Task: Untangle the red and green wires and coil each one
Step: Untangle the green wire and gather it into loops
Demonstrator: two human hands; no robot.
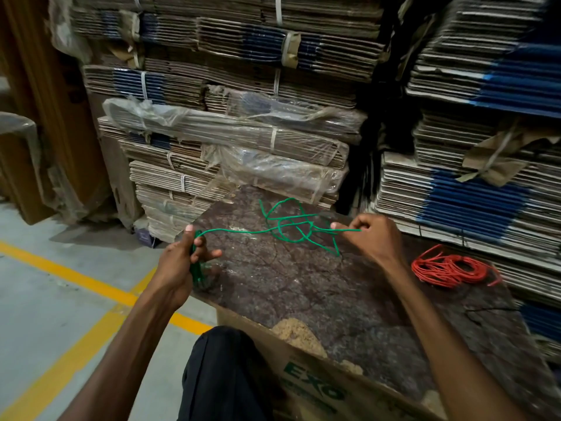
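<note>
Red wire: lying by itself in a loose coil at the right of the worn board, well apart from the green; it is looking finished.
Green wire: stretching between both hands, with a loose tangle of loops sitting on the far middle of the board.
Left hand: gripping a small bundle of green turns at the board's left edge, fingers curling round it.
Right hand: pinching the green strand near its free end, right of the tangle.
Progress: the wires are looking separated already; the green one is only partly coiled, and I judge the remaining loops are needing to be freed and wound on.
</note>
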